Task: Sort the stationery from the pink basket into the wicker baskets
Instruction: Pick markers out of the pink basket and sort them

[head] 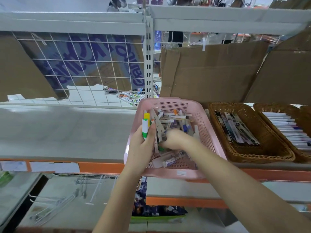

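Note:
A pink basket (200, 118) full of several pens and markers stands on the grey shelf. My left hand (141, 145) is at its left rim and grips two markers upright, one green and white (145, 127), one yellow-capped (147, 116). My right hand (175, 138) reaches into the middle of the basket, fingers curled down among the pens; it is blurred, and what it holds is hidden. Right of the pink basket sits a wicker basket (218, 111) holding flat packaged pens. A second wicker basket (262, 106) further right holds white pens.
Cardboard sheets (210, 71) hang behind the baskets. A wire grid panel (75, 68) backs the bare shelf part on the left. A shelf upright (149, 56) stands just behind the pink basket. Lower shelves with metal hooks (70, 197) and packets lie below.

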Tool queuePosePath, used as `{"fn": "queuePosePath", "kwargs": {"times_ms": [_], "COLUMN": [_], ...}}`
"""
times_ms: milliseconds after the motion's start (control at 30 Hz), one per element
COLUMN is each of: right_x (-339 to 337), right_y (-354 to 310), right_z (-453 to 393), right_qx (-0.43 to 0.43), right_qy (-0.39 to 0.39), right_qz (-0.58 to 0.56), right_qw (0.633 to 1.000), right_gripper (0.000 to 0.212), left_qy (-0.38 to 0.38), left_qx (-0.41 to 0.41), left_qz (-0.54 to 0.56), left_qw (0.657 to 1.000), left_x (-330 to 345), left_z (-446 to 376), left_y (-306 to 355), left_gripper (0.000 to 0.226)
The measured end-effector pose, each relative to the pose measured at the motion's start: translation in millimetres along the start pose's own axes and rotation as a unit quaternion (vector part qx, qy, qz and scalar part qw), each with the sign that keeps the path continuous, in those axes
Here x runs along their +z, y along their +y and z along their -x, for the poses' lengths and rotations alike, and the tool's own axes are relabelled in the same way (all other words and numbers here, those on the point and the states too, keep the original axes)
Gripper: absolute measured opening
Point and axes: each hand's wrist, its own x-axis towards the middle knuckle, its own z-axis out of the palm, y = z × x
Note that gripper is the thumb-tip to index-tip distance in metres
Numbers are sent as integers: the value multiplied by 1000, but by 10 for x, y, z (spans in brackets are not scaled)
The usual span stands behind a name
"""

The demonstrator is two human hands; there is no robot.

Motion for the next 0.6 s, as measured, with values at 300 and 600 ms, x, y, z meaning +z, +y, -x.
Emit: {"fn": "queuePosePath", "kwargs": {"times_ms": [300, 600], "right_x": [-155, -631], "right_y": [309, 140], "right_z": [166, 976], "right_qx": [38, -107], "right_qy": [76, 207], "right_qz": [-19, -84], "right_qw": [996, 969], "right_gripper": [24, 3], "left_qy": [-15, -64], "left_qx": [53, 72], "left_qz": [-54, -49], "left_qw": [997, 994], "left_x": [6, 0], "left_z": [42, 70], "left_y": [12, 20], "left_gripper": [37, 36]}}
